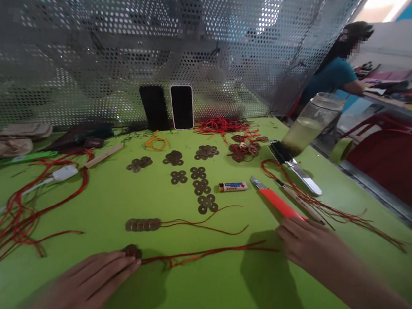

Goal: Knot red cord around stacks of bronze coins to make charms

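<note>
My left hand [97,278] is at the front left, its fingers pressed together on a small bunch of old-style coins [133,251]; the thumb and part of the coins are hidden. A red cord [213,251] runs right from these coins across the table. My right hand [304,240] has its fingers closed around the rear end of an orange utility knife [278,202], which lies low over the tabletop with its metal tip towards the back left. Between the hands, a row of overlapping coins [143,224] lies with thin cords [198,226] trailing right.
Several coin clusters [178,177] and a lighter [232,187] occupy the middle of the green table. Red cords [22,213] spread at left. A hairbrush [302,175], a pen [304,204] and a glass jar [308,126] stand or lie right. Phones [181,107] lean against a perforated metal screen [128,51].
</note>
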The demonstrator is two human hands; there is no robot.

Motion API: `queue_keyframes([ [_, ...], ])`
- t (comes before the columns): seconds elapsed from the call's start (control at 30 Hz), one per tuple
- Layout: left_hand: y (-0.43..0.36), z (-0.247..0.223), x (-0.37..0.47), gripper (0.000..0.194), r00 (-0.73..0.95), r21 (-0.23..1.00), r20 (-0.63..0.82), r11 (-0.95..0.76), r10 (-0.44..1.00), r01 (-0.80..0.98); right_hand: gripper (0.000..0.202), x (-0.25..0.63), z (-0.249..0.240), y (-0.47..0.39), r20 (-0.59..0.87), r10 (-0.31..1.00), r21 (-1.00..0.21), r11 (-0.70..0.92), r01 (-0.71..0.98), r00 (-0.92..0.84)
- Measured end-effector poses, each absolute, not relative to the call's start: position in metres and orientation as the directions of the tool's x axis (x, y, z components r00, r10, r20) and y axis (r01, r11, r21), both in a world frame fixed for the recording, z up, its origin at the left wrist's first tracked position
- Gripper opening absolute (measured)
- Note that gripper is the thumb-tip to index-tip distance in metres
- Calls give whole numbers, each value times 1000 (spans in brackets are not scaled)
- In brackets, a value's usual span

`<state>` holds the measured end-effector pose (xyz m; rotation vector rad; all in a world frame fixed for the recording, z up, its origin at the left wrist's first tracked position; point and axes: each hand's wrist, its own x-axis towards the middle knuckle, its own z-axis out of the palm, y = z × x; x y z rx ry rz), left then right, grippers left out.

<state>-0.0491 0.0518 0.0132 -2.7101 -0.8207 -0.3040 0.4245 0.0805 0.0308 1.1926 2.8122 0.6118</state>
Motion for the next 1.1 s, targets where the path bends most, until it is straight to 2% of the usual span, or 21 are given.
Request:
queue_keyframes([
  [0.17, 52, 21, -47, 53, 823, -217, 201, -795, 531, 566, 24, 399, 57, 75, 282, 652, 264, 653, 710, -704],
  [0.27, 53, 22, -49, 46, 844, -245, 222, -810, 488, 533, 29, 358, 63, 66, 384, 566, 140, 745, 652, -729],
  [0.4, 53, 19, -51, 44, 844, -264, 197, -801, 500, 536, 25, 309, 49, 60, 416, 540, 10, 801, 598, -731],
  [0.57, 51, 19, -51, 49, 823, -221, 188, -794, 535, 567, 25, 297, 26, 51, 427, 524, 10, 812, 583, -737],
  [0.73, 52, 16, -56, 51, 840, -236, 200, -807, 504, 541, 34, 325, 21, 34, 480, 625, -21, 710, 704, -616],
  [0.87, 51, 10, -61, 53, 839, -253, 176, -800, 515, 544, 39, 358, 18, 25, 460, 655, 39, 659, 751, -599],
  [1.0, 51, 7, -63, 49, 854, -268, 186, -811, 487, 520, 35, 384, 17, 22, 454, 675, 106, 607, 788, -581],
  [1.1, 52, 10, -61, 53, 845, -249, 145, -807, 516, 535, 34, 387, 19, 23, 464, 667, 138, 595, 791, -583],
])
